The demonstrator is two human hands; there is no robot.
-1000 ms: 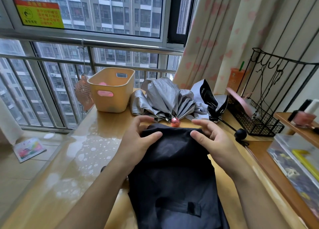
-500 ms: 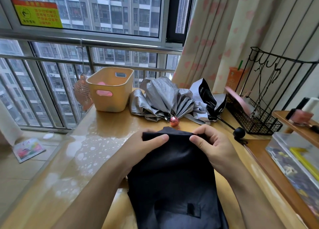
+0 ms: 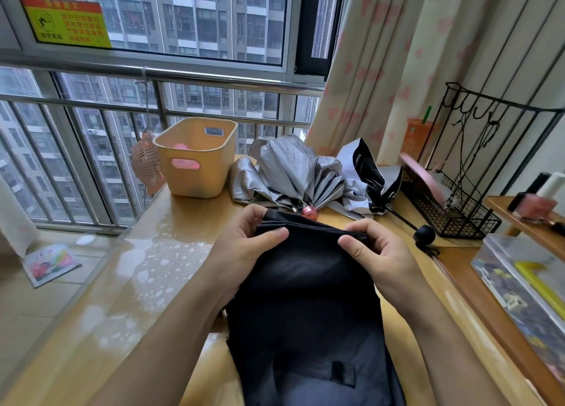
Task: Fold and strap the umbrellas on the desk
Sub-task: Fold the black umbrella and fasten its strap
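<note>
Gathering the far edge of a black umbrella [image 3: 305,289] into pleats, both hands work at the centre of the frame. The left hand [image 3: 244,246] pinches the cloth, thumb on the near side and fingers curled over the far side. The right hand [image 3: 377,252] clamps the same edge a little to the right, thumb pointing inward. Holding the folds bunched likely keeps them tidy for rolling. The canopy runs from the hands to the bottom edge, lying on the desk [image 3: 137,283], its strap [image 3: 342,372] unfastened at bottom centre. Behind, upper centre, a silver umbrella [image 3: 290,173] lies crumpled beside a basket [image 3: 195,158]; a second may be tangled with it, hard to tell
</note>
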